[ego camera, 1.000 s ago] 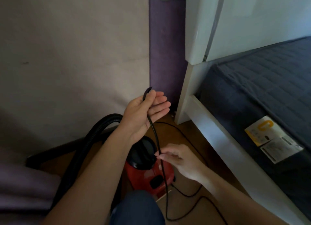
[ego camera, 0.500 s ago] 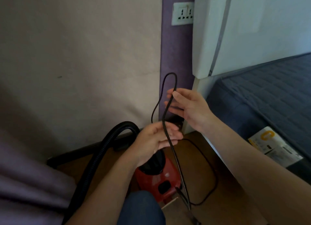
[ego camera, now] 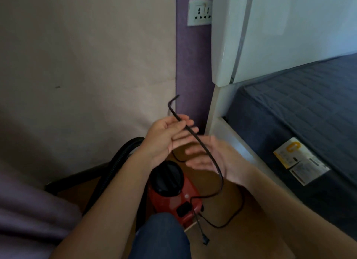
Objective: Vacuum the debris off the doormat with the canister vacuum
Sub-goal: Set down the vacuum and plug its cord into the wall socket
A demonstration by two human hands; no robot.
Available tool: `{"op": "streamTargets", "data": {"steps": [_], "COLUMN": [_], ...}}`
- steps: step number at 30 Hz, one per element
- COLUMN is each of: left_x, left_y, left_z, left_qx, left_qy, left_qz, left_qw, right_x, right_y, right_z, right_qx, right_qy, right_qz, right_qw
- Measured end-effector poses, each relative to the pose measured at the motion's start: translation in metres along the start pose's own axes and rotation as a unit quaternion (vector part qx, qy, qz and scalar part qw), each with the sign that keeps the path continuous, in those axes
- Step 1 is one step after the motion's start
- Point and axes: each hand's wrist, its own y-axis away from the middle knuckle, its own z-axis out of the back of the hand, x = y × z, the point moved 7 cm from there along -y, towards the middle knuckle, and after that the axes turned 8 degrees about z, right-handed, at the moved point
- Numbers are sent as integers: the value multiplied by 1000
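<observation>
Leftmost, at 8 o'clock in the head view, a fold of mauve cloth [ego camera: 23, 210] fills the corner. Beside it a black ribbed hose [ego camera: 114, 166] arcs up against the pale wall and drops behind the left forearm. The left hand [ego camera: 166, 136] sits near centre, palm up, fingers straight and together. A black power cord [ego camera: 222, 181] lies across them, not visibly pinched, its kinked upper end poking toward 12 o'clock.

At 6 o'clock from that hand the red canister vacuum [ego camera: 170, 200] stands on the wood floor, a round black lid on top. A denim-clad knee [ego camera: 160, 237] is below it at the frame's bottom edge.

From the left fingers the cord slopes toward 4 o'clock across the right hand [ego camera: 220, 162], which is smeared by motion. Its fingers look spread and uncurled, gripping nothing. The cord then drops to the vacuum's rear and loops over the floor, its plug end [ego camera: 205, 241] at 5 o'clock of the canister.

A white wall socket [ego camera: 200, 12] sits at 12 o'clock. A white bed frame [ego camera: 218, 107] and a dark blue mattress [ego camera: 309, 104] bearing paper labels [ego camera: 299, 160] fill the 3 o'clock side.
</observation>
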Motion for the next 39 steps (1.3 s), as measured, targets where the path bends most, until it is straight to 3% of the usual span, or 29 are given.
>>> {"op": "streamTargets", "data": {"steps": [2,5,9,11,14,20,24,29,32,36,39], "left_x": [-15,-32,-9,23,71,79,50,-2,-19,-18,-17], "left_y": [-9,-19,-25,-15,11,23,35,29,22,11,6], "left_z": [8,28,33,17,-15,-12,-19,-28,-21,-6,3], "left_qx": [-30,-80,-76,3,135,97,59,36,23,-7,-27], "left_qy": [49,67,-14,-163,-337,-323,-172,45,113,183,243], "left_qz": [-21,-58,-17,29,25,43,64,49,32,36,33], "left_qw": [998,993,997,986,932,940,981,997,993,982,969], "right_x": [-16,-26,-14,3,39,90,93,34,7,5,8], "right_y": [29,53,54,43,21,-12,-15,17,45,68,77], "right_z": [1,17,30,28,16,25,36,48,60,58,47], "right_qx": [50,27,-97,-128,-105,-167,-201,-144,-117,-65,-10], "right_qy": [69,185,51,-23,-80,-61,-59,136,78,-5,46], "right_qz": [3,20,44,63,84,92,85,-42,-86,-41,-28], "right_qw": [996,982,993,989,988,980,974,979,986,997,999]}}
